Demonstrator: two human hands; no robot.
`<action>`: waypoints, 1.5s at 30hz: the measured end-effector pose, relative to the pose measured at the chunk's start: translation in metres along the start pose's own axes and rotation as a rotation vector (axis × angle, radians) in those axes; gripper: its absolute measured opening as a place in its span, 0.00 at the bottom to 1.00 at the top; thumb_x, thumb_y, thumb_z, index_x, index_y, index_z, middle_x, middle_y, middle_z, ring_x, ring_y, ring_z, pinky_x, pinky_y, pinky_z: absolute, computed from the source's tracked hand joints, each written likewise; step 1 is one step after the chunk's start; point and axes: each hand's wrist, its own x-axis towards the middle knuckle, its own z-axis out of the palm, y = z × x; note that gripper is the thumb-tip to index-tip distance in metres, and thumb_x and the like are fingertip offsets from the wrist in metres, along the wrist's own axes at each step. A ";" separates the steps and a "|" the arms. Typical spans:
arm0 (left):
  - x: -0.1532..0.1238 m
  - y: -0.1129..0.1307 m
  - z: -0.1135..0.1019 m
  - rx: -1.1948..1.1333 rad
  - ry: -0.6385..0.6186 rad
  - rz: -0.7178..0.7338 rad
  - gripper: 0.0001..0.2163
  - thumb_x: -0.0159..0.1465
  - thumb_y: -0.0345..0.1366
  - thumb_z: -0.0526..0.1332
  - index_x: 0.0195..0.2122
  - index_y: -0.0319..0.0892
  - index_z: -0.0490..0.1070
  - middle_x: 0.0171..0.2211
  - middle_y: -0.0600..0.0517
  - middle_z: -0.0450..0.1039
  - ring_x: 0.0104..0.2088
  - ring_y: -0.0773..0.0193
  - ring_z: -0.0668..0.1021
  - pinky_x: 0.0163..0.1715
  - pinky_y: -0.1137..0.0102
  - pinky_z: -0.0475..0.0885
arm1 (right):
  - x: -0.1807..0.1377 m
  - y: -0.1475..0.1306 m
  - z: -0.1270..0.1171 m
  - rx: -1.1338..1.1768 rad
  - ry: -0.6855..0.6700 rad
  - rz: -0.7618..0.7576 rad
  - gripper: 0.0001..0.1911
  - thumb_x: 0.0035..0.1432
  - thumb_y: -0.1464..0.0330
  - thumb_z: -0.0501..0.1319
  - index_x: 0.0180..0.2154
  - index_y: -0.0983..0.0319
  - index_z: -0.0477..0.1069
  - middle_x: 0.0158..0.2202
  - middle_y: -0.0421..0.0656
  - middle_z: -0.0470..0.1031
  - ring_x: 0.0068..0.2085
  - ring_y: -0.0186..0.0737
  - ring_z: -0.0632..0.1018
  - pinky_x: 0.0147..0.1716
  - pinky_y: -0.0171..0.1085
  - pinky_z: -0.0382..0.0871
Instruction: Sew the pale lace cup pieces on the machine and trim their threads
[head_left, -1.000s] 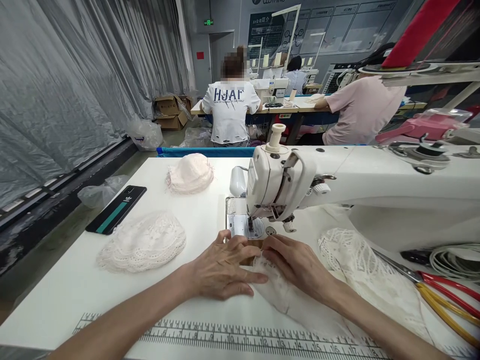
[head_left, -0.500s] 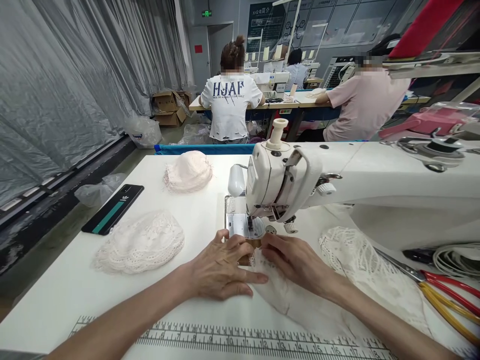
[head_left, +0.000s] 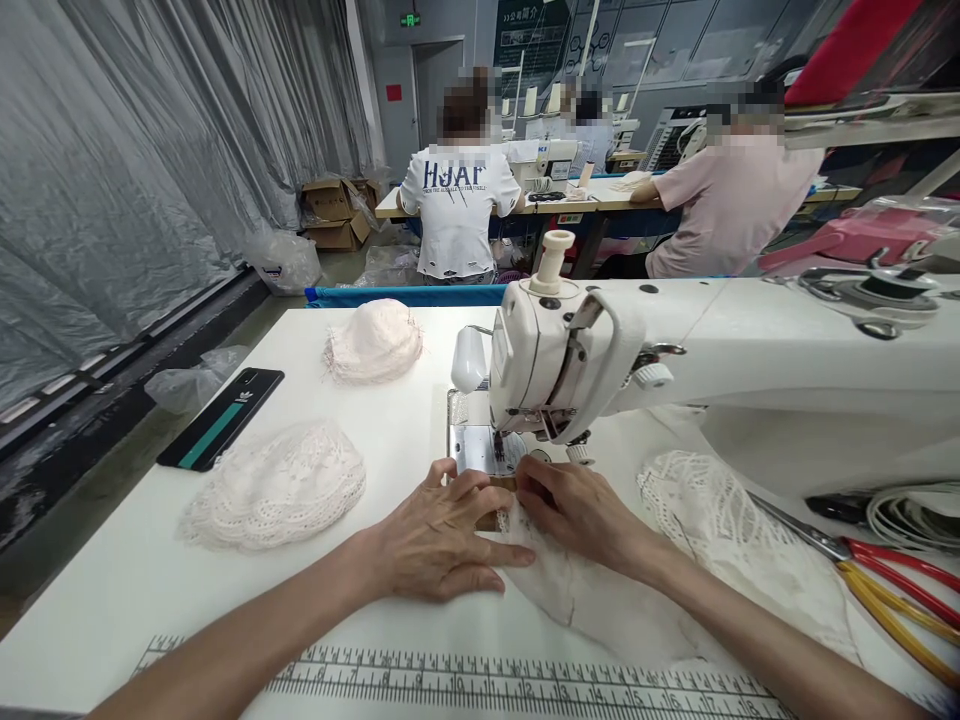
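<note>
My left hand [head_left: 435, 540] lies flat on the white table, fingers spread, its fingertips pressing the edge of a white lace piece [head_left: 585, 600] and a small brown strip [head_left: 501, 487]. My right hand [head_left: 577, 510] rests on the same lace, fingers curled and pinching its front edge just before the needle plate [head_left: 480, 450]. The head of the white sewing machine [head_left: 555, 350] stands directly behind both hands.
A lace pile [head_left: 277, 485] lies at the left and a pink lace pile [head_left: 373, 342] farther back. A black phone [head_left: 221, 417] sits near the table's left edge. More lace [head_left: 720, 520] and red-and-yellow scissors [head_left: 885, 590] lie at the right. Other people sit at tables behind.
Both hands have crept slightly forward toward the needle with the lace; the view has tipped a little.
</note>
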 end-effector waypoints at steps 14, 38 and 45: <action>0.000 -0.001 -0.002 -0.028 -0.013 0.000 0.16 0.64 0.49 0.52 0.53 0.60 0.63 0.50 0.52 0.65 0.52 0.57 0.62 0.48 0.56 0.49 | -0.029 -0.001 0.005 -0.067 0.285 -0.257 0.12 0.63 0.72 0.46 0.44 0.61 0.65 0.44 0.48 0.70 0.36 0.39 0.73 0.30 0.36 0.64; 0.023 -0.047 -0.008 0.121 0.004 -0.104 0.18 0.62 0.52 0.54 0.52 0.61 0.65 0.50 0.51 0.65 0.48 0.55 0.64 0.44 0.57 0.53 | 0.015 0.039 -0.001 -0.483 0.507 -0.386 0.10 0.58 0.72 0.57 0.38 0.56 0.75 0.34 0.44 0.78 0.35 0.45 0.74 0.38 0.45 0.61; 0.019 -0.040 -0.003 0.176 0.013 -0.105 0.21 0.63 0.50 0.52 0.56 0.53 0.60 0.51 0.47 0.64 0.49 0.54 0.64 0.45 0.56 0.54 | 0.002 0.034 -0.002 -0.381 0.398 -0.426 0.15 0.66 0.67 0.48 0.49 0.58 0.67 0.44 0.47 0.76 0.42 0.47 0.74 0.42 0.50 0.57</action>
